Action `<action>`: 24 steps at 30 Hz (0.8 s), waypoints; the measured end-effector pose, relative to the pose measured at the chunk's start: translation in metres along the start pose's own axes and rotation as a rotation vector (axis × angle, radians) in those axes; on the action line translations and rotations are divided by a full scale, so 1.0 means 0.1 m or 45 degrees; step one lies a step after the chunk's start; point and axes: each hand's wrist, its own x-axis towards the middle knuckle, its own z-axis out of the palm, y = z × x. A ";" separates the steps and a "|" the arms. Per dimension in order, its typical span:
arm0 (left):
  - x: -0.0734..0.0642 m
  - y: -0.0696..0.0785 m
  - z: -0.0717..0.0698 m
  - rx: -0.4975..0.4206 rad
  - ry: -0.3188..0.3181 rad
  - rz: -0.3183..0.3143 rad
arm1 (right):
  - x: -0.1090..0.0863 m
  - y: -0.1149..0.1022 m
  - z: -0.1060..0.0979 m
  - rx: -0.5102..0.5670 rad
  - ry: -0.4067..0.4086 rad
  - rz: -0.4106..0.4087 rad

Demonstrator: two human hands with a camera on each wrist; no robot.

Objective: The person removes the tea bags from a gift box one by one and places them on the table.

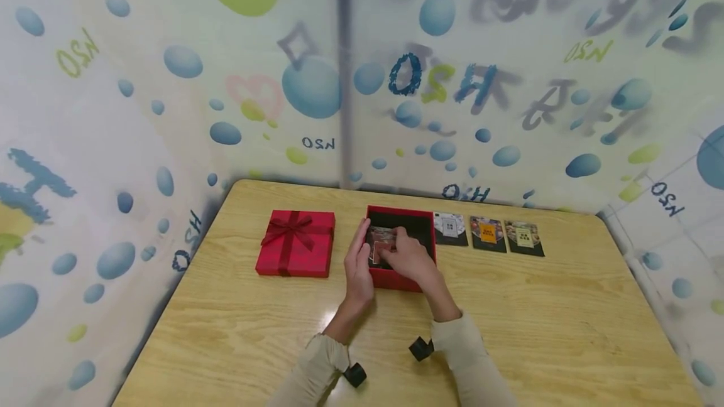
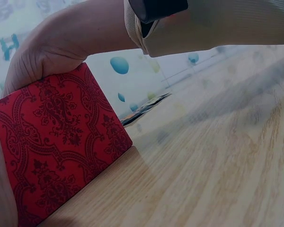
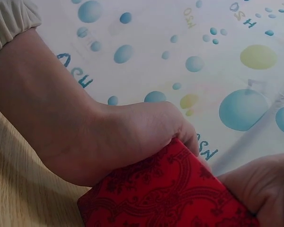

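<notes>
An open red gift box with a dark interior stands on the table. My left hand lies along its left outer wall with the fingers straight. My right hand reaches in over the right side and pinches a flat printed card with a reddish label inside; its fingertips partly cover the card. In the left wrist view the box's patterned red side stands between the hands. The right wrist view shows the right hand bent over the box edge, its fingertips hidden.
A red lid with a dark red ribbon bow lies left of the box. To the right, three printed cards lie in a row: one with a white label, one orange, one pale yellow. Patterned walls surround the wooden table.
</notes>
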 end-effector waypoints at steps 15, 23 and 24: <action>0.05 0.38 -0.01 -0.003 -0.020 0.003 | 0.02 -0.04 0.00 -0.058 0.137 -0.011; 0.02 0.03 0.00 0.002 0.002 0.020 | 0.04 -0.02 0.02 -0.031 0.172 -0.072; 0.01 0.02 -0.01 0.006 0.001 0.018 | 0.04 -0.01 0.02 -0.008 0.143 -0.065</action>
